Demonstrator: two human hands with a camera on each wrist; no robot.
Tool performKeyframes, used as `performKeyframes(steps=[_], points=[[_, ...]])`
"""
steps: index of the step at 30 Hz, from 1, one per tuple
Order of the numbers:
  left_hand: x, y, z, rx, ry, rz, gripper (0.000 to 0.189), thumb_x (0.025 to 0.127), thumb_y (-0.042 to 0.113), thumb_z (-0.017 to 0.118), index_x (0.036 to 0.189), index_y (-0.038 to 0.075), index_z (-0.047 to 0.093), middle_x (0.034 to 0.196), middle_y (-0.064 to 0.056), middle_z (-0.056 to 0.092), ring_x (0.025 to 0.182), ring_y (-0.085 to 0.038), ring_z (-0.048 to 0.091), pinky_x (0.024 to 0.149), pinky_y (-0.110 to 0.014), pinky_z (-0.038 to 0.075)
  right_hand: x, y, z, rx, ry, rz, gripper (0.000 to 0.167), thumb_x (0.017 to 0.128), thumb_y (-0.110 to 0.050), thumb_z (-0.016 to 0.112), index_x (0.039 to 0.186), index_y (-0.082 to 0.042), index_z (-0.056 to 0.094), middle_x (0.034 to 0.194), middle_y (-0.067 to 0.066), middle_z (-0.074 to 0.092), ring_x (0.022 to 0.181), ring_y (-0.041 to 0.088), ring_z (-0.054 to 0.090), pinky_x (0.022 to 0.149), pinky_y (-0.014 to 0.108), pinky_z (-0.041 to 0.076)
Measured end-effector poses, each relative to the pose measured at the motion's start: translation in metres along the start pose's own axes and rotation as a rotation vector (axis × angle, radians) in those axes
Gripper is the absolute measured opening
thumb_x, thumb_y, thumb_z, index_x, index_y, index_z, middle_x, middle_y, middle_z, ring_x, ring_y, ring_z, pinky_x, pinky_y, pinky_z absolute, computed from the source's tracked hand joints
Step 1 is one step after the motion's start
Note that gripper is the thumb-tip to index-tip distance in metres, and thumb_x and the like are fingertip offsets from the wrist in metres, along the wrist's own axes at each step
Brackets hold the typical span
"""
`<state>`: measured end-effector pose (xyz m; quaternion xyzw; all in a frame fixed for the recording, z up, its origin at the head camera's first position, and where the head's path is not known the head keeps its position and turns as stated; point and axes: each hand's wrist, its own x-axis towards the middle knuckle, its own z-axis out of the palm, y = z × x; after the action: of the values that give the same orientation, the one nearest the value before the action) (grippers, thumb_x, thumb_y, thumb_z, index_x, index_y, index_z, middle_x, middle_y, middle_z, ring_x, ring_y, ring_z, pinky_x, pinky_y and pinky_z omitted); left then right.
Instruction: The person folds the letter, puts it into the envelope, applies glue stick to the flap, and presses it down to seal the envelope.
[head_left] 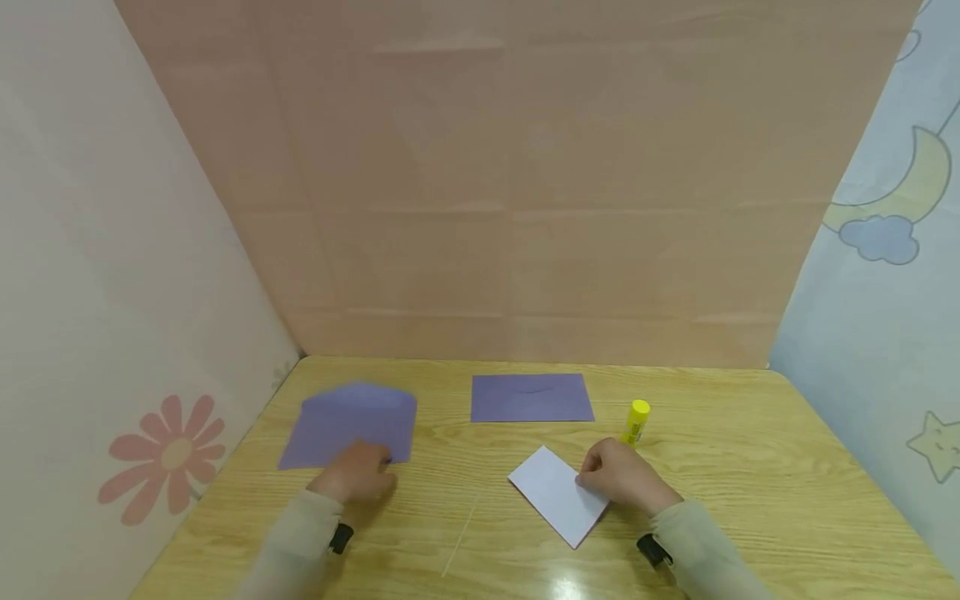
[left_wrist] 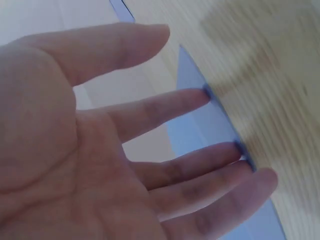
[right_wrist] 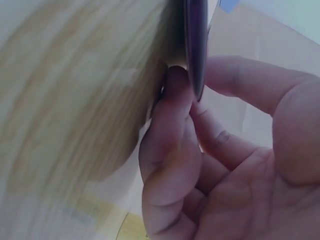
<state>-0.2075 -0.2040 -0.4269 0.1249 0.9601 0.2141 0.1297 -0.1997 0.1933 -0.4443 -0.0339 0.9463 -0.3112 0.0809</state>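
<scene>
On the left of the table lies a purple paper piece [head_left: 348,425] shaped like an envelope, its far flap blurred. My left hand [head_left: 354,473] is at its near edge. In the left wrist view the fingers [left_wrist: 160,112] are spread and nearly straight, with several fingertips at the edge of the bluish paper [left_wrist: 200,120]. My right hand [head_left: 628,479] pinches the right corner of a white card [head_left: 553,493], which sits at a slant before me. In the right wrist view the card's dark purple edge [right_wrist: 196,45] stands between thumb and fingers.
A purple rectangle of paper [head_left: 528,400] with a small curved mark near its middle lies at the back centre. Just beyond my right hand stands a yellow glue stick [head_left: 637,421]. Walls covered in sheeting [head_left: 517,208] close the table at the back and sides.
</scene>
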Motion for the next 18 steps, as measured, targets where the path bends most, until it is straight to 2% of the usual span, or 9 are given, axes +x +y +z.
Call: performKeyframes(steps=[5, 8, 14, 18], points=[[-0.007, 0.017, 0.005, -0.055, -0.034, 0.050, 0.033, 0.088, 0.013, 0.071, 0.115, -0.005, 0.069, 0.117, -0.021, 0.068, 0.118, -0.046, 0.057, 0.097, -0.060, 0.046, -0.001, -0.001, 0.000, -0.016, 0.000, 0.015, 0.015, 0.080, -0.012, 0.078, 0.070, -0.010, 0.068, 0.076, 0.000, 0.063, 0.071, 0.017, 0.055, 0.060, 0.031, 0.045], [-0.011, 0.027, 0.010, -0.066, -0.052, 0.099, 0.030, 0.088, 0.010, 0.069, 0.113, -0.006, 0.070, 0.115, -0.021, 0.069, 0.119, -0.047, 0.056, 0.099, -0.061, 0.044, 0.000, -0.001, 0.000, -0.019, -0.006, 0.026, 0.013, 0.081, -0.012, 0.078, 0.073, -0.010, 0.068, 0.076, 0.000, 0.063, 0.071, 0.017, 0.055, 0.061, 0.031, 0.046], [-0.019, 0.047, 0.020, 0.012, -0.086, 0.205, 0.027, 0.088, 0.010, 0.067, 0.111, -0.003, 0.072, 0.110, -0.017, 0.072, 0.115, -0.045, 0.058, 0.101, -0.060, 0.042, 0.000, 0.000, 0.000, -0.011, -0.011, 0.032, 0.008, 0.082, -0.011, 0.075, 0.076, -0.009, 0.069, 0.078, 0.001, 0.064, 0.073, 0.017, 0.056, 0.064, 0.031, 0.047], [-0.024, 0.060, 0.027, 0.075, -0.061, 0.286, 0.026, 0.087, 0.013, 0.067, 0.108, 0.000, 0.074, 0.104, -0.012, 0.074, 0.100, -0.032, 0.063, 0.091, -0.045, 0.050, -0.001, 0.000, 0.000, -0.017, 0.001, 0.020, 0.006, 0.083, -0.010, 0.072, 0.078, -0.008, 0.070, 0.079, 0.001, 0.065, 0.074, 0.017, 0.056, 0.065, 0.032, 0.048]])
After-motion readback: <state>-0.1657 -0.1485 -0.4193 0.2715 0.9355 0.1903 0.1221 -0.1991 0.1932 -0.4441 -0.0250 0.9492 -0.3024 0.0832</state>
